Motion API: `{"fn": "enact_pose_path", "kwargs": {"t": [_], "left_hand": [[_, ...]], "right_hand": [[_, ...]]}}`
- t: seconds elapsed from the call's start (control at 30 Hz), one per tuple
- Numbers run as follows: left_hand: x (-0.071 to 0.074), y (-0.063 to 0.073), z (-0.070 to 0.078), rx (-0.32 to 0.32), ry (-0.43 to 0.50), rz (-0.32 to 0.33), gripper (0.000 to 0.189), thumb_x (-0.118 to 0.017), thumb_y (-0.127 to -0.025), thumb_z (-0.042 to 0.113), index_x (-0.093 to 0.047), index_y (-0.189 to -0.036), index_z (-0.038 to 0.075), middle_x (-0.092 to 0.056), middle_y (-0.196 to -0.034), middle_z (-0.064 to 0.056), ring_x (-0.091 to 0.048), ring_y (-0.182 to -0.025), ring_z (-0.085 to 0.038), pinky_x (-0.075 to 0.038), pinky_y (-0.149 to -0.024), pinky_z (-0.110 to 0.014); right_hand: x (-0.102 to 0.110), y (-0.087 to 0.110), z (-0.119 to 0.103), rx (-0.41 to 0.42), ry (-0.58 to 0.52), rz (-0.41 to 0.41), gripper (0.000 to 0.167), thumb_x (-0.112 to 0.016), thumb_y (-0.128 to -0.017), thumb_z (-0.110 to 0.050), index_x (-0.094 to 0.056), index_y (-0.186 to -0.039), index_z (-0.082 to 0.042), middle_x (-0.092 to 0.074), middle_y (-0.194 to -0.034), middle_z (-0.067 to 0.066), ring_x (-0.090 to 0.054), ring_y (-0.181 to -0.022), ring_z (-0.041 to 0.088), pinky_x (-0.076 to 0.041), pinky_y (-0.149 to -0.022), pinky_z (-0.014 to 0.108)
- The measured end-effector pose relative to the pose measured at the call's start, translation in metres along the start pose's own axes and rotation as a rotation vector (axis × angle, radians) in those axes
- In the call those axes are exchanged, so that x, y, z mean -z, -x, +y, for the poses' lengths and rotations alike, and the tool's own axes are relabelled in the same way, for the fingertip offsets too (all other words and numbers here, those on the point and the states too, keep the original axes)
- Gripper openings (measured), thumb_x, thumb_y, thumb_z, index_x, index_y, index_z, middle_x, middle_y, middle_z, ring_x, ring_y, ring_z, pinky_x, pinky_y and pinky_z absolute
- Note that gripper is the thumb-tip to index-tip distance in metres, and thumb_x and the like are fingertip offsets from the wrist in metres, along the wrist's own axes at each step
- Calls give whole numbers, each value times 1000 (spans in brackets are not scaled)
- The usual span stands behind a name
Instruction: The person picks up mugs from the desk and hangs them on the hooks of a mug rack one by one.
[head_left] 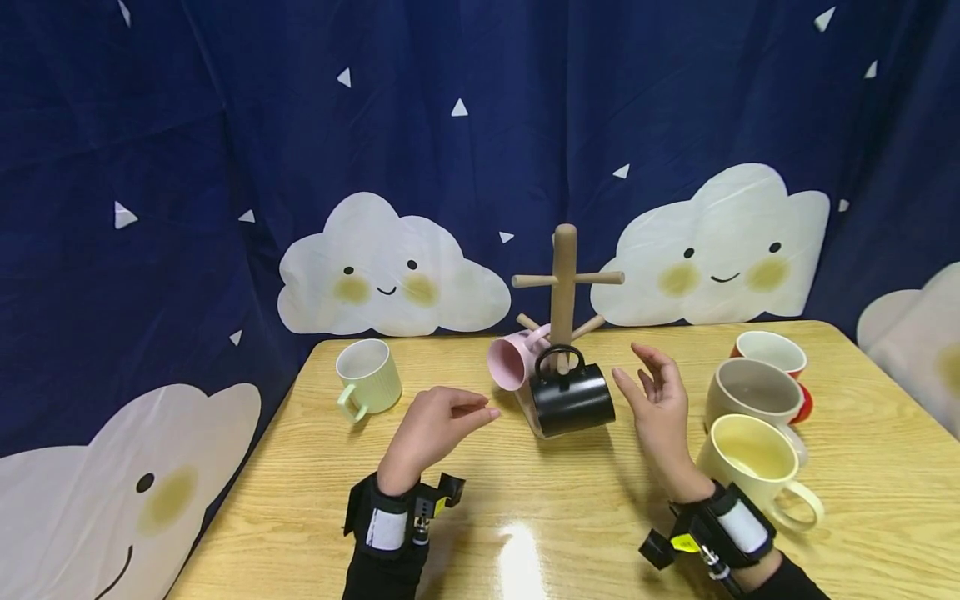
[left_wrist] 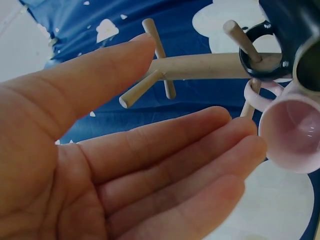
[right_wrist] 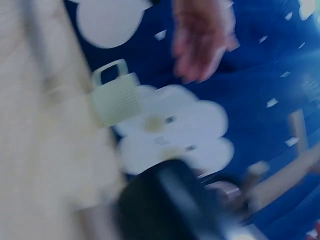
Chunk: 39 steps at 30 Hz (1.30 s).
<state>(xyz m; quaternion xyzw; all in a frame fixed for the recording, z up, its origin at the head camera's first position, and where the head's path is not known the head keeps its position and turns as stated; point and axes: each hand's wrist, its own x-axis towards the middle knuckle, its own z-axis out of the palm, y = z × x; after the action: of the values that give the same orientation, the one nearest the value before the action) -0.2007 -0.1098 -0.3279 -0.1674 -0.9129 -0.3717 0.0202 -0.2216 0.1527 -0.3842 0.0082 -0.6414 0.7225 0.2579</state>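
Note:
A black mug (head_left: 573,406) hangs by its handle from a low front peg of a wooden mug tree (head_left: 564,292). Behind and left of it, a pink mug (head_left: 507,363) hangs tilted, its mouth facing forward. My left hand (head_left: 435,429) is held left of the two mugs, apart from them. Its thumb and fingers are spread around nothing in the left wrist view. Just right of the black mug, my right hand (head_left: 662,408) is raised with loosely bent fingers and holds nothing. The right wrist view is blurred, with the black mug (right_wrist: 155,205) large at the bottom.
A pale green mug (head_left: 371,375) stands at the back left of the wooden table (head_left: 285,508). Along the right stand a yellow mug (head_left: 742,475), a grey-beige mug (head_left: 716,400) and a red mug with a white inside (head_left: 772,352). A blue curtain (head_left: 420,150) hangs behind.

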Motion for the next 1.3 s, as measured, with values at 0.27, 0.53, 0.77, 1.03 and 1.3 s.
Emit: {"fn": "enact_pose_path", "kwargs": {"t": [0.27, 0.53, 0.77, 1.03, 1.3], "left_hand": [[7, 0, -6, 68, -8, 51, 34, -66, -83, 34, -70, -103, 7, -70, -102, -7, -67, -90, -18, -53, -78, -34], [17, -3, -28, 86, -194, 101, 37, -66, -84, 33, -67, -109, 6, -70, -99, -10, -67, -88, -23, -53, -76, -36], [17, -7, -39, 64, -282, 71, 37, -66, -83, 32, -67, -108, 5, -70, -96, -11, -67, -84, -23, -53, -72, -36], [13, -11, -35, -9, -258, 226, 29, -68, -82, 30, -70, -102, 8, -71, -86, -5, -66, -76, -18, -52, -67, -33], [15, -9, -36, -12, -271, 194, 29, -69, -81, 29, -70, -100, 8, -71, -84, -4, -67, -76, -18, -52, -66, -32]], "right_hand": [[33, -8, -52, 27, 401, -331, 32, -61, -89, -18, -53, -116, -3, -58, -111, -5, -54, -103, 0, -43, -88, 13], [62, -22, -62, 297, 1100, -532, 43, -68, -82, -34, -59, -111, -4, -68, -96, 17, -64, -80, 32, -47, -61, 38], [67, -25, -58, 243, 1169, -591, 46, -67, -81, -39, -59, -111, -4, -68, -91, 13, -64, -80, 29, -49, -62, 41], [68, -25, -55, 231, 1189, -612, 46, -68, -80, -39, -60, -108, -4, -68, -89, 11, -64, -78, 27, -49, -62, 40], [69, -25, -52, 220, 1205, -624, 44, -68, -80, -37, -60, -108, -4, -68, -88, 9, -64, -77, 25, -48, -60, 39]]}}
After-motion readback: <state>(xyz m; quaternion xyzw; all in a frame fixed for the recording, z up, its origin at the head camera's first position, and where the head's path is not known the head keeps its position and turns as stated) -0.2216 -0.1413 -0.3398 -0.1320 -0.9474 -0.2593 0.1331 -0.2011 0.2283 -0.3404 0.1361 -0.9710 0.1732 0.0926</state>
